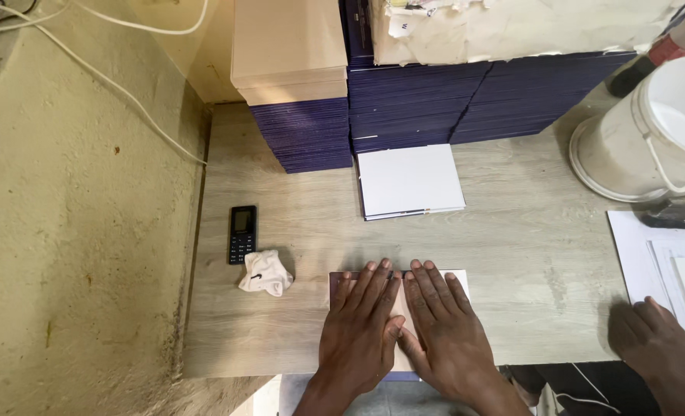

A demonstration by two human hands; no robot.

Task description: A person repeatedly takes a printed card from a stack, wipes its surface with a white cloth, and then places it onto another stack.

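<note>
1. Card sheet (435, 283), pale pinkish-beige and flat, lies at the near edge of the wooden table (527, 254), mostly hidden under two hands; only its far edge and right corner show.
2. Left hand (360, 327) presses palm-down on the sheet's left half, fingers straight and spread toward 12 o'clock, closed on nothing.
3. Right hand (441, 330) lies just beside it, thumbs touching, also flat and open, holding the sheet down rather than gripping it.
4. Handling, as a judgement: the sheet looks thin, light and fairly stiff, likely to slide on the smooth table and to crease if bent; the free far edge or right corner seems the best place to pinch it.
5. At 12 o'clock from the hands lies a small stack of white sheets (410, 182), and beyond it tall piles of dark blue covers (419, 104), one topped with tan boards (288, 50).
6. At 10 o'clock sit a crumpled white cloth (265, 273) and a black keypad phone (242, 233).
7. At 2 o'clock stands a white bucket (650, 131).
8. At 3 o'clock another person's hand (650, 335) rests by white papers (666, 270).
</note>
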